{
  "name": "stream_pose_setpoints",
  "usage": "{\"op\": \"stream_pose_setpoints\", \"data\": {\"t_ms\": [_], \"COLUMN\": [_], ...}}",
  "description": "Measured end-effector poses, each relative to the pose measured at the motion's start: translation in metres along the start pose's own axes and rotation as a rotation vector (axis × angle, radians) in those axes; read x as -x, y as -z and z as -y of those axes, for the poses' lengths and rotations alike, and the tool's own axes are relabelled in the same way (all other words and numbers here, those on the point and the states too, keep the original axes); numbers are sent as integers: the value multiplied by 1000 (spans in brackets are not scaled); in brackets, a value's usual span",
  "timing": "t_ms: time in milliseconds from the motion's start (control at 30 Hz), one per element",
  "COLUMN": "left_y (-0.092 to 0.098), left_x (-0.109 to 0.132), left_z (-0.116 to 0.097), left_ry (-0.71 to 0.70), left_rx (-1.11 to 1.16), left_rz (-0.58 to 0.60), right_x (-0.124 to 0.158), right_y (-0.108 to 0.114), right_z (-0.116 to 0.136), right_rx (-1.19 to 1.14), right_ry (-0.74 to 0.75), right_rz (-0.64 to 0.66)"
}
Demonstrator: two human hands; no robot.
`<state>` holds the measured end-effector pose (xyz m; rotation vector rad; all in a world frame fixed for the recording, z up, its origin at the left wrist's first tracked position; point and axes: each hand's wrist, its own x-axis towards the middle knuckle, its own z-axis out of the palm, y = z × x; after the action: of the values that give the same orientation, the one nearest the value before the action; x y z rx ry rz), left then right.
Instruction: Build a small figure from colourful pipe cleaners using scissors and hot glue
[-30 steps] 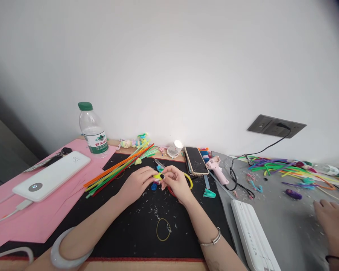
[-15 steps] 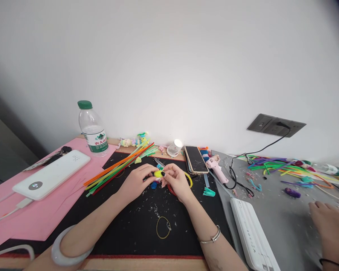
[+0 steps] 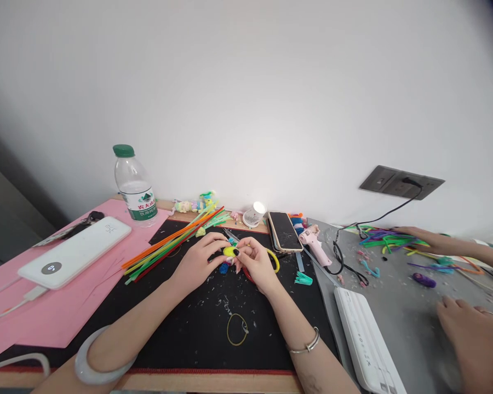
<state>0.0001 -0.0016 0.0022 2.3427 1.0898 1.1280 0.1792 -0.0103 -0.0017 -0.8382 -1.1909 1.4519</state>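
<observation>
Indoors | left fingers (image 3: 213,241) and right fingers (image 3: 245,259) pinched on yellow piece (image 3: 229,251) | black mat (image 3: 176,339) beneath, flecked white | pale wall (image 3: 246,98) behind

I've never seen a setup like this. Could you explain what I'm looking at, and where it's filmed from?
There's no machine doing the handling, just a person's bare hands. Every picture comes from one camera worn on that person's head, looking forward and down.

In the middle, the left hand and right hand together hold a small yellow piece above a black mat.

Around them lie a bundle of colored strips, a phone and a pink glue gun. Farther left, a white power bank lies on pink sheets, near an upright bottle with a green cap.

The hand at the far right belongs to somebody else.
</observation>
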Motion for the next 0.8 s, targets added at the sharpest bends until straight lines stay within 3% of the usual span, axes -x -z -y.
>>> {"op": "stream_pose_setpoints", "data": {"t_ms": [333,567,800], "left_y": [0,-2,-1], "left_x": [-1,1,0], "left_z": [2,0,-5], "left_ry": [16,163,169], "left_rx": [8,171,183], "left_rz": [-37,82,64], "right_x": [0,-1,-1], "right_y": [0,1,1], "right_z": [-3,-5,-5], "right_rx": [23,36,48], "right_ry": [8,8,11], "right_rz": [10,18,24]}}
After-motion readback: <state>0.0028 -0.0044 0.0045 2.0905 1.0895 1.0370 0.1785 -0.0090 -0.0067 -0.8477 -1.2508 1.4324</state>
